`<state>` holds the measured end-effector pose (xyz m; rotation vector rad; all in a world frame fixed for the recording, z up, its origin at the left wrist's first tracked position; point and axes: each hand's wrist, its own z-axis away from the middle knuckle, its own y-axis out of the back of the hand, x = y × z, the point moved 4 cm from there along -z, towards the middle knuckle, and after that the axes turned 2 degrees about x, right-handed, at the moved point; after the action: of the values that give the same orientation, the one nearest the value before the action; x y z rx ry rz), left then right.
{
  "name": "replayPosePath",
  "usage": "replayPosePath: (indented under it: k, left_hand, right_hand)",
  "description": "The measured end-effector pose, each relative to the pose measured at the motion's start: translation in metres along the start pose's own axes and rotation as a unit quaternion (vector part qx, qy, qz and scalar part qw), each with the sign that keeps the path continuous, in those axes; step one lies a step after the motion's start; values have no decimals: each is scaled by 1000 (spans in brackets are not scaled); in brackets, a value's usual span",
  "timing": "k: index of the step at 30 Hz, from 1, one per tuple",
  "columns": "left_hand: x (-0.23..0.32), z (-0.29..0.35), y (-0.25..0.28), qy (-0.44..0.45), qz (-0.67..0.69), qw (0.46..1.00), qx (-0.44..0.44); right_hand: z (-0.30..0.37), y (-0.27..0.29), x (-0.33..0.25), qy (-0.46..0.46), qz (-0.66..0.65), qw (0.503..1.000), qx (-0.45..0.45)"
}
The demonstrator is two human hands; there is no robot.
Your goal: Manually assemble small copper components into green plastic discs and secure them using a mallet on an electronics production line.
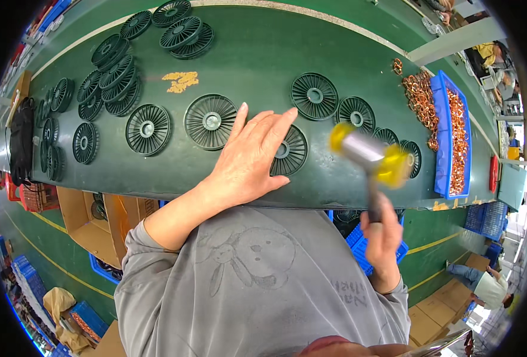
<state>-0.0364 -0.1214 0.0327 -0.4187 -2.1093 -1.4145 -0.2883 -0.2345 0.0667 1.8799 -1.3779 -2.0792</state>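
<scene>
My right hand [384, 241] is wrapped round the dark handle of a mallet [363, 149] with a silver middle and yellow faces. The mallet is raised and slightly blurred by motion. My left hand [245, 160] is spread palm down, fingers apart, over the green table. Under or beside its fingers lies a dark green spoked plastic wheel [293, 153], partly hidden. A second spoked wheel [211, 121] with a pale hub lies just left of my fingers, and another wheel [148, 129] farther left. Right of my left hand lies one more wheel [314, 96], with several behind the mallet.
Stacks of spoked wheels [118, 77] fill the table's left side. At the right stands a blue bin [444, 137] of copper-coloured rings, with a loose heap of rings [422, 101] beside it. Below the table edge are a cardboard box [85, 220] and a blue crate [358, 244].
</scene>
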Motion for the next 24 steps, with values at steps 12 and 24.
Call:
replayPosePath:
  k: [12,24]
  left_hand:
    - [-8,1,3,57,13,998,-18]
    - [-54,40,46,102,-19,991,90]
  right_hand:
    - [-33,-33,5,-5,119,986,-120]
    - [-39,-35,-17,-35,80,985,-151]
